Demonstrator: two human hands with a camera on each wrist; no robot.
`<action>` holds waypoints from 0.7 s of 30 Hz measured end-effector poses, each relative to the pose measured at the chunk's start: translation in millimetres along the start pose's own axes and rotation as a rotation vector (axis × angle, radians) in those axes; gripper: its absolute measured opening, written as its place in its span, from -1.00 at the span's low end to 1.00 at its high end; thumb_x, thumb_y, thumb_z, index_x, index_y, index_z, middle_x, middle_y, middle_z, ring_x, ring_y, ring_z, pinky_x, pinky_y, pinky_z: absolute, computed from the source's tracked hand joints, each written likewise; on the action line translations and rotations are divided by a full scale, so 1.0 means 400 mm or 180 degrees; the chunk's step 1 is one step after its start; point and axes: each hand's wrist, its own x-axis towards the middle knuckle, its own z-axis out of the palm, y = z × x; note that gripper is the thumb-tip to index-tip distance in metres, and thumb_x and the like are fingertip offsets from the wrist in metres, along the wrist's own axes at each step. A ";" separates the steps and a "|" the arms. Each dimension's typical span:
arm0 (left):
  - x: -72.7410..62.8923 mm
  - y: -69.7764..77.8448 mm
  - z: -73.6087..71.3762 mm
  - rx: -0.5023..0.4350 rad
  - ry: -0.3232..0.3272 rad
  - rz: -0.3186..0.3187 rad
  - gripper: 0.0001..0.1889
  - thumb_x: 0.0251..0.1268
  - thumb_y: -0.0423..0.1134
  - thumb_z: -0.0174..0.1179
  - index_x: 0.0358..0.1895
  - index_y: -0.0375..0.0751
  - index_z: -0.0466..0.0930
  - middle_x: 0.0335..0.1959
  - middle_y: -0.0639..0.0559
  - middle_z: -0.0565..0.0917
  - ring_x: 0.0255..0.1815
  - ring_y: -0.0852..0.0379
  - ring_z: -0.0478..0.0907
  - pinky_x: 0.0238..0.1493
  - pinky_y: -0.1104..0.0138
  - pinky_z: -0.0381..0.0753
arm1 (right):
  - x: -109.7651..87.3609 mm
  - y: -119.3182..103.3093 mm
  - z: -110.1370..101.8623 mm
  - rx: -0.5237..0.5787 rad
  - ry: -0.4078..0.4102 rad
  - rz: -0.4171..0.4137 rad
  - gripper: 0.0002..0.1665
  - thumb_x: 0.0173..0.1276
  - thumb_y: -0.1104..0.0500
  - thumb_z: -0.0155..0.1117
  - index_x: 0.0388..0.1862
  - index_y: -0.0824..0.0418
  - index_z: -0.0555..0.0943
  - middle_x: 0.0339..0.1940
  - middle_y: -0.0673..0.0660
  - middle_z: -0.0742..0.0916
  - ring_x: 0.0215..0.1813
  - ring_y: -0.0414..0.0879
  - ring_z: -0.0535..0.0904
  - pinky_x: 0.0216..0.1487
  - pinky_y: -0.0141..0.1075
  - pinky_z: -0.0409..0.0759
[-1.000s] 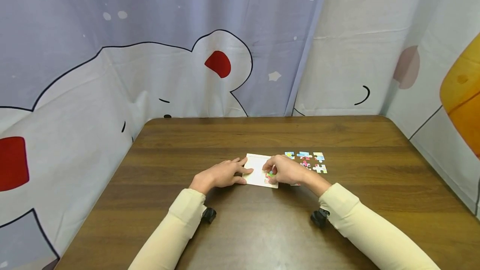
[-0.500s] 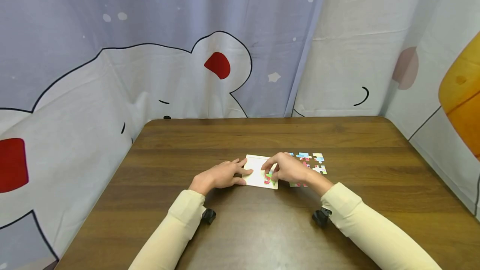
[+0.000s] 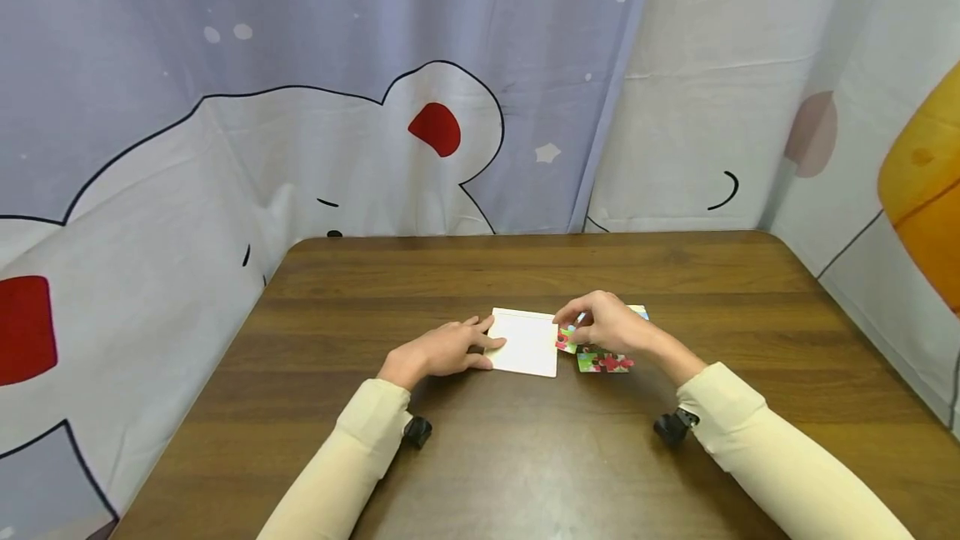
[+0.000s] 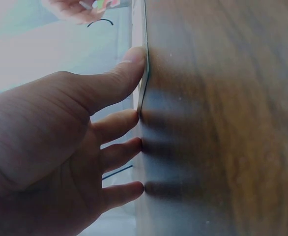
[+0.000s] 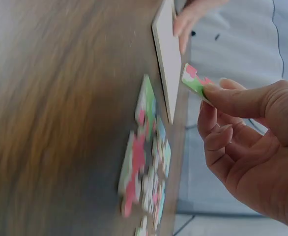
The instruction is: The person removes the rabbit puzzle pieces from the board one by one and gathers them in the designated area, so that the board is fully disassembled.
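A white puzzle board [image 3: 525,345] lies flat on the wooden table. My left hand [image 3: 441,348] rests at its left side, with the thumb on the board's edge and the other fingers spread, tips down, in the left wrist view. Just past the board's right edge, my right hand [image 3: 611,323] pinches a red and green puzzle piece [image 5: 195,81] between thumb and fingers. This piece is held up off the table, tilted. Below the right hand lie more puzzle pieces [image 3: 603,362], partly hidden by it in the head view.
The wooden table [image 3: 375,290] runs back to a printed curtain [image 3: 315,157] that hangs behind it and along both sides. In the right wrist view, several loose puzzle pieces [image 5: 154,189] lie close together beside the board.
The right hand has lifted the puzzle piece off the board's lower right corner and carried it right, past the board's edge. The left hand has stayed in place.
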 end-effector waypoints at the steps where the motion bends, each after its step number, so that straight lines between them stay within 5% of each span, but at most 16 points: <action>1: 0.000 0.001 0.000 -0.0004 0.0000 0.0004 -0.44 0.45 -0.02 0.17 0.47 0.11 0.36 0.61 -0.06 0.02 0.59 -0.18 -0.03 0.48 -0.03 0.11 | -0.007 0.006 -0.008 0.0040 0.0019 0.0022 -0.68 0.27 0.41 0.36 0.01 0.30 0.72 -0.20 0.10 0.75 -0.34 -0.08 0.62 -0.36 -0.29 0.58; 21: 0.001 -0.001 -0.002 0.0013 -0.0010 0.0089 -0.43 0.45 -0.04 0.18 0.48 0.07 0.36 0.61 -0.09 0.03 0.58 -0.20 -0.02 0.49 -0.07 0.05 | -0.137 0.110 -0.081 0.0066 0.0157 0.0178 -0.65 0.26 0.36 0.42 0.04 0.36 0.70 -0.11 0.19 0.77 -0.21 -0.05 0.63 -0.23 -0.34 0.56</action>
